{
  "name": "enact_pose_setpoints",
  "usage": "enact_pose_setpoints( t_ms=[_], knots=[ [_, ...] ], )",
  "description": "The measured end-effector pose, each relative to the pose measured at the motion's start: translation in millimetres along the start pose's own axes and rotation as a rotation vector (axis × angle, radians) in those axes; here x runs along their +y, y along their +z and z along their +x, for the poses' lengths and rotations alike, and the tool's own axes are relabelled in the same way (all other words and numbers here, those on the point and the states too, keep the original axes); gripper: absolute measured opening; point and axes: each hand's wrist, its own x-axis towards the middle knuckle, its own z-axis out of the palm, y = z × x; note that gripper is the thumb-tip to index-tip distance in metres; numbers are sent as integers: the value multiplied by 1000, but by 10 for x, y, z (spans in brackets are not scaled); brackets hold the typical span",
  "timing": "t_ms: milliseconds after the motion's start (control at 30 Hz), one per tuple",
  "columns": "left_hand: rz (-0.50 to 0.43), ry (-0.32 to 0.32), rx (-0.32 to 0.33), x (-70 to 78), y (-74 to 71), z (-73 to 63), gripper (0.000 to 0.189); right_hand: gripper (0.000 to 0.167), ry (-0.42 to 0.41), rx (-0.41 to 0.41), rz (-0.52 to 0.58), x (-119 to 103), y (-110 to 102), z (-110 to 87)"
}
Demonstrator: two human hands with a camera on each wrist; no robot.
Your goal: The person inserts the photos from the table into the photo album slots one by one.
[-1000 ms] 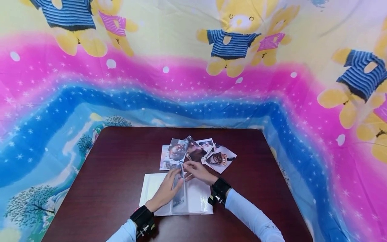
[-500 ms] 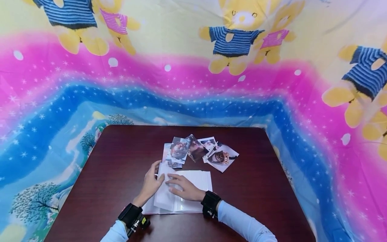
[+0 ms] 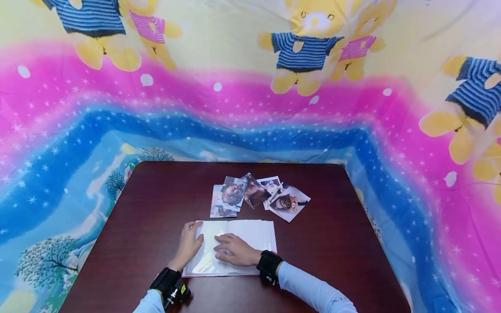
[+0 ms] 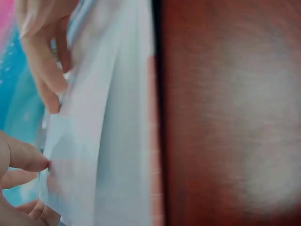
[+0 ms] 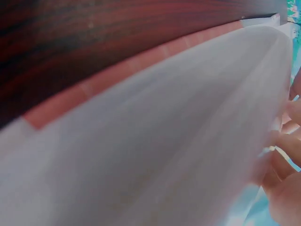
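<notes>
A photo album (image 3: 256, 230) lies open on the table, its white, glossy pages facing up. My left hand (image 3: 187, 244) is at the album's upper left edge, its thumb on the left page (image 3: 207, 261) and its fingers about that page's edge. In the left wrist view, the page's near edge (image 4: 104, 108) stands slightly off the sheet below. My right hand (image 3: 238, 251) rests with fairly straight, spread fingers on the pages near the middle fold. The right wrist view is blurred, with my fingers at its right side.
Several printed photos (image 3: 233, 194) overlap beyond the album, among them a photo of a cat in a bear hat (image 3: 287, 203). The dark wooden table (image 3: 156, 204) is bordered by a bear-patterned cloth (image 3: 235, 104) at the back and sides.
The page that stood upright has swung over to the left and come down nearly flat. My left hand moved left with it; my right hand moved left and nearer, onto the pages.
</notes>
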Motion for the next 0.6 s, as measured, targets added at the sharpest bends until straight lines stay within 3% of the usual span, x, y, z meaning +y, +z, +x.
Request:
enact_pose_setpoints(
  t_ms=[267, 467, 600],
  knots=[
    [141, 11, 31, 35, 108, -68, 35, 36, 9, -21, -58, 12, 20, 3],
    [226, -21, 22, 66, 121, -74, 35, 35, 25, -39, -33, 5, -18, 19],
    [242, -22, 23, 80, 132, -83, 35, 33, 20, -10, 16, 33, -20, 27]
  ],
)
